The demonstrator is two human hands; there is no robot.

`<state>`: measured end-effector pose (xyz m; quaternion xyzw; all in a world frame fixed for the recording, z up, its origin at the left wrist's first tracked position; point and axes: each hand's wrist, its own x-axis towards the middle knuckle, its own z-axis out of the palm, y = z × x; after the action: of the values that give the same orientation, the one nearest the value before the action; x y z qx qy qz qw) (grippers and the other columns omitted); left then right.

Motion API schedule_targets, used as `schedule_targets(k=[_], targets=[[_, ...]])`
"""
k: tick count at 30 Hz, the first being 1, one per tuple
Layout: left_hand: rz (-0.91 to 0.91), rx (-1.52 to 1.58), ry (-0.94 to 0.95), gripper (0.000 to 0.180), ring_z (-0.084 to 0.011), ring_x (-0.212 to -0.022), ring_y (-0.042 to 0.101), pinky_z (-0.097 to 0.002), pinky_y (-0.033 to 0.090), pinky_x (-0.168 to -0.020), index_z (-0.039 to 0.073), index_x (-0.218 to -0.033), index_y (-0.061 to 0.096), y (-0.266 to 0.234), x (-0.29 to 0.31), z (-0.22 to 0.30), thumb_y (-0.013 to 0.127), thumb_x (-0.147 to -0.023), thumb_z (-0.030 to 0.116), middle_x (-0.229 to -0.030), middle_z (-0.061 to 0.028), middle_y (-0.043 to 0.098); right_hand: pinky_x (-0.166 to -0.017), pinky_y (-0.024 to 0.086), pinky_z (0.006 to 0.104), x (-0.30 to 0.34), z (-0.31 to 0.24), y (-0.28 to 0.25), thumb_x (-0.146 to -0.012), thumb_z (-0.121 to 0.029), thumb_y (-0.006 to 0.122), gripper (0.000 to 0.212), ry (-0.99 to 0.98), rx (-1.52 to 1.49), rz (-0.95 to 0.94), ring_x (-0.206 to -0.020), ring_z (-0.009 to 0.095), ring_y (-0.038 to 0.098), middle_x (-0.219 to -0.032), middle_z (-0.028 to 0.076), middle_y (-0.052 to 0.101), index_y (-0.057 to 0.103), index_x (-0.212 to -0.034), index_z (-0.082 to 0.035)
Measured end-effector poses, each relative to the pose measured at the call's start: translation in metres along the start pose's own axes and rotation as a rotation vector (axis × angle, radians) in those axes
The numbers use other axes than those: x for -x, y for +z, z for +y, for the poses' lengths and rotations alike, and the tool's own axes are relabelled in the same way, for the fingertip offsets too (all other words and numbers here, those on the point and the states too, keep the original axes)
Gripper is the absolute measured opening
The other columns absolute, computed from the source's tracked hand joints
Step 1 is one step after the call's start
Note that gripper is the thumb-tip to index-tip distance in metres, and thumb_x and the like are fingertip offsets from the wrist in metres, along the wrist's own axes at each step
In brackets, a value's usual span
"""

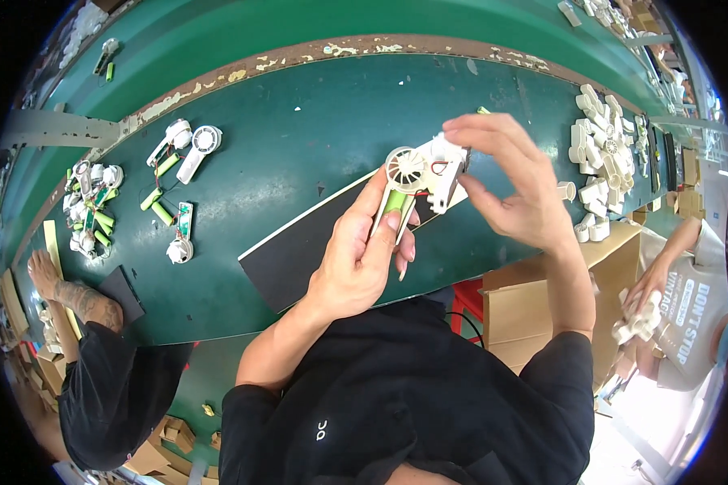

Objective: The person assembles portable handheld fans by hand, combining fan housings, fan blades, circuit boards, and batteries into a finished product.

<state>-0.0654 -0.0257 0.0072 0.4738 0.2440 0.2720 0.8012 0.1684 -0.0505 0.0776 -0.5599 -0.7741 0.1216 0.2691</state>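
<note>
Over the middle of the bench, my left hand (360,259) is closed around a small white handheld fan (405,167), with its round bladed head facing up. A green cylindrical battery (395,202) shows in its handle, with a red wire beside it. My right hand (516,178) has its thumb and fingertips on either side of a white plastic fan part (442,166), which sits against the fan's right side. Where the two pieces meet is partly hidden. Beneath my hands lies a black mat (299,246) with a pale edge.
Partly assembled fans with batteries (170,174) lie to the left, beside a denser pile (93,202). White housings (598,153) are heaped at the right. An open cardboard box (526,311) stands by my right arm. Co-workers' arms (81,299) appear on both sides.
</note>
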Motion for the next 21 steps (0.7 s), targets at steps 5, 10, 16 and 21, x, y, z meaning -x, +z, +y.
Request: schedule_targets(k=[5, 10, 16, 21], targets=[[-0.054, 0.130, -0.030, 0.055, -0.0092, -0.072, 0.056, -0.0249, 0.051, -0.059, 0.002, -0.163, 0.021, 0.001, -0.001, 0.002, 0.037, -0.112, 0.015, -0.107, -0.0079, 0.056, -0.097, 0.053, 0.0433, 0.018, 0.005, 0.019, -0.078, 0.000, 0.079, 0.052, 0.074, -0.202, -0.094, -0.115, 0.034, 0.063, -0.124, 0.013, 0.066, 0.065, -0.128, -0.005], [-0.037, -0.004, -0.024, 0.056, -0.0091, -0.071, 0.056, -0.0244, 0.051, -0.058, 0.002, -0.164, 0.019, 0.005, 0.000, 0.004, 0.036, -0.112, 0.013, -0.106, -0.0080, 0.055, -0.094, 0.054, 0.0415, 0.020, -0.004, 0.021, -0.078, -0.005, 0.084, 0.059, 0.060, -0.349, 0.018, -0.110, 0.032, 0.066, -0.120, 0.014, 0.067, 0.064, -0.134, -0.005], [-0.036, -0.041, -0.048, 0.056, -0.0090, -0.071, 0.056, -0.0244, 0.050, -0.057, 0.003, -0.164, 0.018, 0.007, -0.002, 0.005, 0.034, -0.111, 0.010, -0.106, -0.0078, 0.055, -0.086, 0.054, 0.0368, 0.019, 0.001, 0.025, -0.077, -0.005, 0.086, 0.039, -0.050, -0.350, 0.050, -0.105, 0.026, 0.063, -0.119, 0.011, 0.062, 0.076, -0.114, -0.012], [-0.034, -0.035, -0.087, 0.057, -0.0094, -0.071, 0.056, -0.0248, 0.051, -0.058, 0.003, -0.164, 0.018, 0.009, 0.001, 0.004, 0.034, -0.111, 0.009, -0.106, -0.0078, 0.055, -0.089, 0.051, 0.0366, 0.020, 0.004, 0.027, -0.075, -0.008, 0.088, 0.026, -0.012, -0.382, 0.015, -0.107, 0.024, 0.060, -0.121, 0.011, 0.059, 0.079, -0.099, -0.014]])
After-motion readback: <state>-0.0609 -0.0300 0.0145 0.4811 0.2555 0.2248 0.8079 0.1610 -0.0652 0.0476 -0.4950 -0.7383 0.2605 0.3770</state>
